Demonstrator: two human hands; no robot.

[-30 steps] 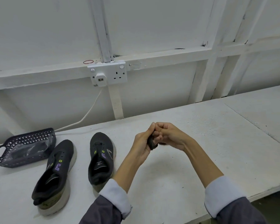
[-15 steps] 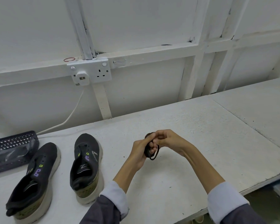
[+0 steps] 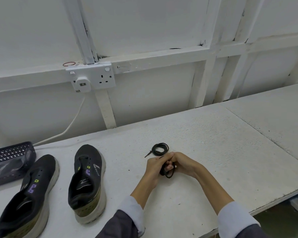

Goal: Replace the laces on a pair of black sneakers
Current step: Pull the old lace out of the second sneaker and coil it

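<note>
right of the sneakers [image 3: 86, 177], left hand [image 3: 152, 169] and right hand [image 3: 184, 164] both grip one coiled lace [image 3: 169, 176], fingers curled; advise unwinding fully, ends freed, before threading.

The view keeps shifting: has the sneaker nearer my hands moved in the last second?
No. The sneaker keeps its place beside the other sneaker and below the wall socket; only the camera view shifted.

Left edge cuts basket [image 3: 12, 152]; held lace [image 3: 169, 175] mostly hidden.
</note>
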